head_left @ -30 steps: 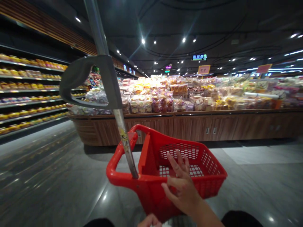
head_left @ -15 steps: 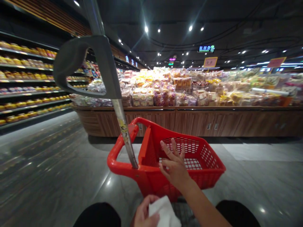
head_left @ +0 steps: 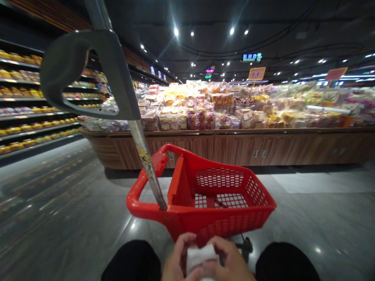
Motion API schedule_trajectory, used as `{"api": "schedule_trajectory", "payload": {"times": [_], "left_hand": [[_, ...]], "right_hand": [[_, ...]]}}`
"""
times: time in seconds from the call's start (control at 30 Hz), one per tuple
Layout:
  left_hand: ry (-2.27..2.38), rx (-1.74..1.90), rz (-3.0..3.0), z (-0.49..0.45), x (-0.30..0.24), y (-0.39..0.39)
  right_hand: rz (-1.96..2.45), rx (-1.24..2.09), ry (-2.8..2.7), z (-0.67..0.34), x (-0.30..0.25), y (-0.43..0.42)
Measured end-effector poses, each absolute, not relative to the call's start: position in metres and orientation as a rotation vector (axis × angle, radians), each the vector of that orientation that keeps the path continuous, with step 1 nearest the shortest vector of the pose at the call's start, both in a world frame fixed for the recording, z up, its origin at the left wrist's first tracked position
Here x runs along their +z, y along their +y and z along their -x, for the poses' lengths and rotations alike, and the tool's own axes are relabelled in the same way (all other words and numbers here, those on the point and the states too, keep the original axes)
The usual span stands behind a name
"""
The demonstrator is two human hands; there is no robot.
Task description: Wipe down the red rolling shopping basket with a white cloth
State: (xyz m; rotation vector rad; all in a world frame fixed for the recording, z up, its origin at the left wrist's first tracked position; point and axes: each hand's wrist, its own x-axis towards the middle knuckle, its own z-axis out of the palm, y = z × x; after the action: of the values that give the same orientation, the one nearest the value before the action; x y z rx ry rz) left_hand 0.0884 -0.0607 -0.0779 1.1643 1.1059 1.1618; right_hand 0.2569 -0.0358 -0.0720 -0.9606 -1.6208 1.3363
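Item: one white paper tissue point(head_left: 201, 255), soft and bunched into a rough square, its lower part hidden by the hands. Location: low in the view, above the person's lap, gripped between the left hand point(head_left: 176, 259) and the right hand point(head_left: 230, 259). Fingers point(head_left: 225, 253): both sets curled narrow, pressing the tissue from either side.

Change from the earlier frame: the right hand was spread open over the basket; it is now down at the tissue beside the left hand.

Nearby: a red plastic shopping basket point(head_left: 222, 207) with mesh sides, a metal pole point(head_left: 146, 164) with a small worn sticker point(head_left: 143, 156), a curved grey handle point(head_left: 73, 66), and black trouser knees point(head_left: 131, 261) on either side of the hands. Beyond: bagged baked goods point(head_left: 187, 113) heaped on a wooden counter point(head_left: 263, 148), with stocked shelves point(head_left: 17, 113) to the left.

Writing: a yellow price card point(head_left: 257, 73) reads "9.9". A lit green sign point(head_left: 252, 57) is too small to read.
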Motion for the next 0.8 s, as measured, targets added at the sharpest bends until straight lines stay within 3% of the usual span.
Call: {"api": "schedule_trajectory", "payload": {"times": [0.23,0.43,0.63,0.8], "left_hand": [[0.906,0.942,-1.089,-0.090,-0.089,-0.054],[1.157,1.031,-1.236,-0.080,-0.065,-0.054],[1.097,1.036,-1.276,-0.078,-0.046,-0.050],[1.368,1.061,-1.429,-0.081,-0.046,-0.054]], "right_hand": [[0.686,1.850,-0.953,-0.256,-0.089,-0.040],[0.752,1.870,-0.796,-0.245,-0.077,-0.044],[0.755,1.618,-1.088,-0.236,-0.070,-0.037],[1.005,0.711,-1.588,-0.245,-0.069,-0.041]]}}
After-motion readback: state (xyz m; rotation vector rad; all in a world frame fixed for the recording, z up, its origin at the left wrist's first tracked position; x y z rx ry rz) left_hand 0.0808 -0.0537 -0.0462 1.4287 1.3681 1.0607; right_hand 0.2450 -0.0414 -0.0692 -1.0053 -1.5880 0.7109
